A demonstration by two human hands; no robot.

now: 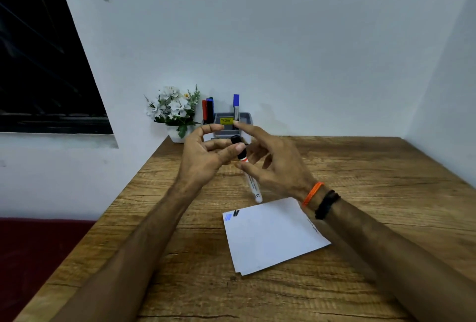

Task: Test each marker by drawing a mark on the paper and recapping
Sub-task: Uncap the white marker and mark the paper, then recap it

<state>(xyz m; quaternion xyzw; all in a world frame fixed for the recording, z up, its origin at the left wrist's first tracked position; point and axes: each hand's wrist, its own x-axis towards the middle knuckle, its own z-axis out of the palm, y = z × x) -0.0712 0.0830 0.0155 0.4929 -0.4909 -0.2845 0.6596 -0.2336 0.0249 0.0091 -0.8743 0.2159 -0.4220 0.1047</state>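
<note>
A white marker (252, 182) with a black cap (238, 144) is held tilted above the table, cap end up and away from me. My left hand (206, 157) pinches the black cap with thumb and fingers. My right hand (273, 162) grips the white barrel just under the orange band, index finger stretched out. Below lies a white sheet of paper (273, 234) with a blue mark (228, 217) and a black mark (236, 213) at its top left corner. A grey holder (230, 123) at the wall holds a blue-capped marker (236, 105) and red and dark markers (207, 110).
A white pot of artificial white flowers (175, 113) stands left of the holder at the back of the wooden table (360, 167). White walls close in behind and on the right. A dark window is at the far left.
</note>
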